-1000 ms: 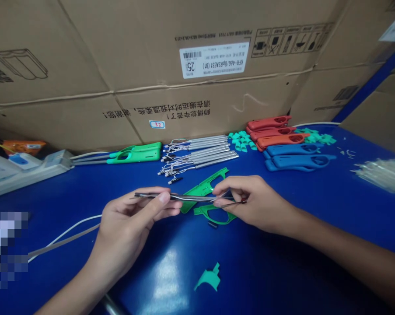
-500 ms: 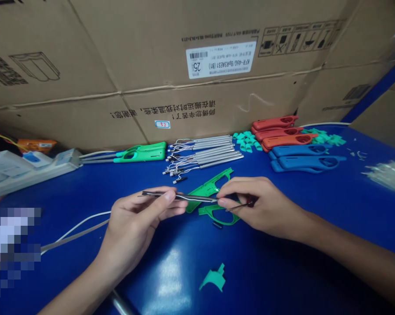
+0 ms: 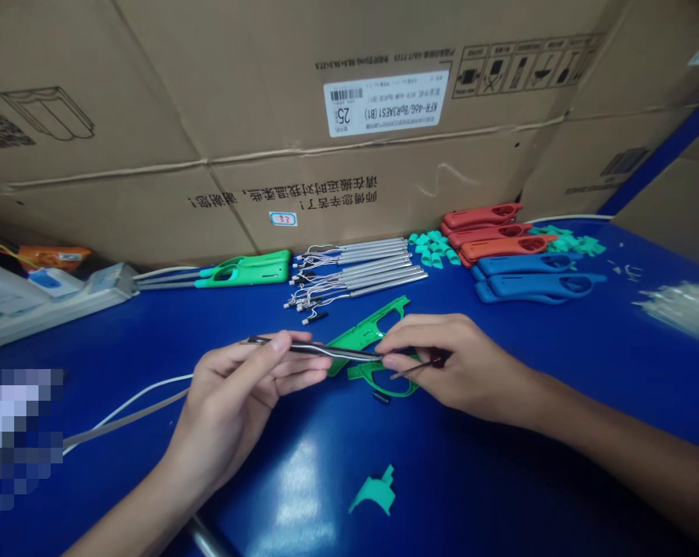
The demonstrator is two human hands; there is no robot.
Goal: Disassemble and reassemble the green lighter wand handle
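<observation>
My left hand [image 3: 241, 387] pinches a thin metal tube [image 3: 320, 350] near its left end and holds it level above the blue table [image 3: 500, 480]. My right hand [image 3: 442, 363] pinches the tube's right end, where thin wires with a small red tip [image 3: 433, 359] stick out. Under the tube lie two green plastic handle shells [image 3: 365, 334], one partly hidden by my right fingers. A small black part [image 3: 378, 398] lies just in front of them.
At the back, against cardboard boxes [image 3: 326, 116], lie a green assembled lighter [image 3: 244, 271], a row of metal tubes with wires [image 3: 354, 271], teal caps [image 3: 433, 249], red shells [image 3: 488, 232] and blue shells [image 3: 535, 278]. A teal trigger piece [image 3: 372, 491] lies near the front. A white cable [image 3: 128, 402] runs left.
Both hands keep their grip on the tube and have barely shifted. The view has swayed slightly.
</observation>
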